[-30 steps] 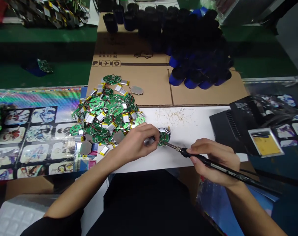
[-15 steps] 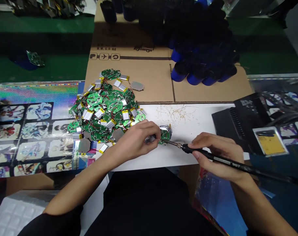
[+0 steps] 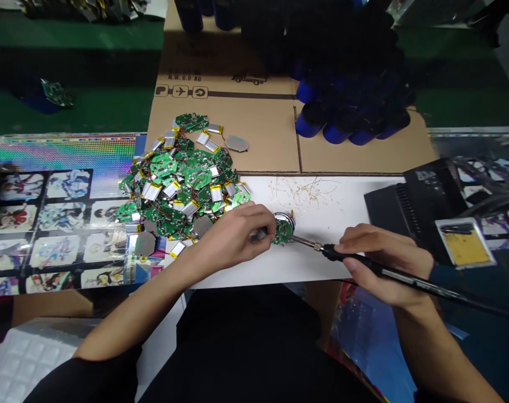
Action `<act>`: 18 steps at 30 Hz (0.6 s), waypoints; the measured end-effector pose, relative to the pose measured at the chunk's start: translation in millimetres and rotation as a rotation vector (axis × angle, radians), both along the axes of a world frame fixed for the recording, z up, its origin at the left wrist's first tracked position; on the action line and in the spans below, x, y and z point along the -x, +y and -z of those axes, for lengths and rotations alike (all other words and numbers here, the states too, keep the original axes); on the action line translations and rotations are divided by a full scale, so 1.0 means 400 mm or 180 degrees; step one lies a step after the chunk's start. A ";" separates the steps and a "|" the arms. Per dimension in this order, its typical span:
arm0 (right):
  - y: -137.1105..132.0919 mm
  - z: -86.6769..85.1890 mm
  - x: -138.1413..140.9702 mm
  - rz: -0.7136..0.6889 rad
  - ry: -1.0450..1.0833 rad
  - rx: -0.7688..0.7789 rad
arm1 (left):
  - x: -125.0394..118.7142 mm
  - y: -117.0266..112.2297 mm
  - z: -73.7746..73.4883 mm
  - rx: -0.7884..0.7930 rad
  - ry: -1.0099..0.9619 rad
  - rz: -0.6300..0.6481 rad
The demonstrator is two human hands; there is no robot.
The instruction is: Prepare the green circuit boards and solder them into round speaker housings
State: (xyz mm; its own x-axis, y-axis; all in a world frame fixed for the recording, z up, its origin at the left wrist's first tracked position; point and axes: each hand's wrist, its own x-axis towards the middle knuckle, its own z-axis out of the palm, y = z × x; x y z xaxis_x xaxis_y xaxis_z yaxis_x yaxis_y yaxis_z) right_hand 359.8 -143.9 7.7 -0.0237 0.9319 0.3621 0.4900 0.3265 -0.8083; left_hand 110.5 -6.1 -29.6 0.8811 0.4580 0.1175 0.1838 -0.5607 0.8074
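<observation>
A soldering iron (image 3: 376, 268) with a black handle lies in the grip of my right hand (image 3: 384, 254). Its metal tip points left and reaches the right edge of a green circuit board (image 3: 283, 230). This board sits by a round part with a silver rim (image 3: 284, 216) on the white work surface (image 3: 321, 207). At the board's left side my left hand (image 3: 246, 232) is closed, thumb and fingers pinched together. What it pinches is mostly hidden by the fingers. Left of that hand is a heap of circuit boards (image 3: 196, 168) with small silver batteries wired to them.
Behind the heap lies a cardboard sheet (image 3: 254, 129) bearing many blue cylindrical housings (image 3: 311, 120). Thin wire clippings (image 3: 309, 190) are scattered on the white surface. On the right are a black stand (image 3: 389, 210) and a tray with a yellow sponge (image 3: 466, 246). Printed picture sheets (image 3: 57, 224) lie left.
My right hand has drawn the soldering iron slightly to the right, its tip now at the board's edge. My left hand keeps its pinch beside the board. The view has shifted a little.
</observation>
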 end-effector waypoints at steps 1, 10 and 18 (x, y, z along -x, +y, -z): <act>-0.007 0.002 -0.006 0.0099 0.0045 -0.0043 | 0.000 0.000 0.001 -0.0004 0.0000 0.0004; -0.060 0.021 -0.020 0.0832 0.0249 -0.0285 | 0.001 0.001 0.005 -0.0046 0.0037 0.0031; -0.029 0.001 0.003 0.0230 0.0068 0.0108 | 0.000 -0.001 0.007 -0.0044 0.0040 0.0013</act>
State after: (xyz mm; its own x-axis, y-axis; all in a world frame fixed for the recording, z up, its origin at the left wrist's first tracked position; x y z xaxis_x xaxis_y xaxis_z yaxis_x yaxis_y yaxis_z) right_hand 358.6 -155.5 7.3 0.0514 0.9426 0.3300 0.4937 0.2632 -0.8288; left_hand 110.4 -6.4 -32.3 0.8844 0.4529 0.1127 0.1916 -0.5726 0.7971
